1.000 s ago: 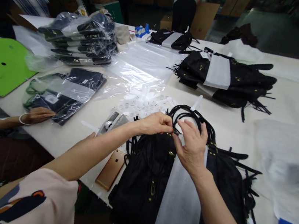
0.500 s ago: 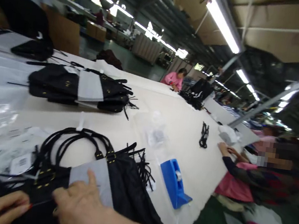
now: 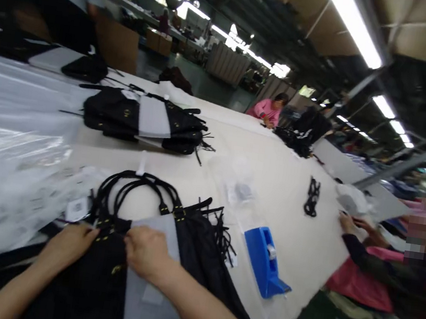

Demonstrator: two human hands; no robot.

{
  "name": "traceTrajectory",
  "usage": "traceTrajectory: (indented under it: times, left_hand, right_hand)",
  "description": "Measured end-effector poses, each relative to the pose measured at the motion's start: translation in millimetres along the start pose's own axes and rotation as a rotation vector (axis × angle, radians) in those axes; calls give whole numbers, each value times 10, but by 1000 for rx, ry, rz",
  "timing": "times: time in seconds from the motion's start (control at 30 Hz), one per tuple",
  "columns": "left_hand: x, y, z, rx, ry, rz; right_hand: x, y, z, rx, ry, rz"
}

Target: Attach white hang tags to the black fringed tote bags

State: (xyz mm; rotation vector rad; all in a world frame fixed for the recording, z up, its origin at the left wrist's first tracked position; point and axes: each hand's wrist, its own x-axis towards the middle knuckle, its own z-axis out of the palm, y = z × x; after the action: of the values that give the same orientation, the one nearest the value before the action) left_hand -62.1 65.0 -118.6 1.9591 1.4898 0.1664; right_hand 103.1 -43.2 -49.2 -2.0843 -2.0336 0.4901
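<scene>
A black bag (image 3: 202,263) with looped handles and fringe lies nearest me, a grey-white sheet (image 3: 153,299) across its front. My left hand (image 3: 72,245) is closed on the bag's top edge, left of the handle base. Just right of the handle base, my right hand (image 3: 147,250) has its fingers curled on the top edge beside the sheet. A white tag (image 3: 78,209) rests by the handles. Behind lies a stack of black bags (image 3: 112,113) with a white band (image 3: 154,118) around it.
A blue tape dispenser (image 3: 264,262) and a small clear plastic packet (image 3: 242,192) lie on the white table (image 3: 208,196). Clear plastic sheeting (image 3: 16,121) covers the left side. Black cords (image 3: 312,197) lie further right. People work at the right and far edges.
My left hand has moved up to the bag's top edge. My right hand has gone from lying over the sheet to curling at the top edge. The view has shifted, and more of the sheet shows.
</scene>
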Motion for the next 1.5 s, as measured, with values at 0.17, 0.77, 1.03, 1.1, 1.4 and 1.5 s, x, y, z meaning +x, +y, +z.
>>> traceTrajectory:
  times: [0.17,0.77,1.03,1.1,1.4,1.5]
  left_hand:
    - [-164,146,105,-509,158,-298]
    - [-242,-23,88,-452,74,-79]
    - [-395,8,-23,149,118,-21]
    - [-477,41,-68,221,93,-20]
    - [-687,161,-181,305,122,-38]
    - [-704,150,-156,301,137,-29]
  right_hand:
    - [86,36,89,-13,-69,41]
    - [532,-304,489,-21,-158,-37]
    - [334,-88,287,-121,-131,-160]
    - [266,22,213,-119,-138,-175]
    - [76,362,302,164,-112,-126]
    - [9,329,361,107,-24,-65]
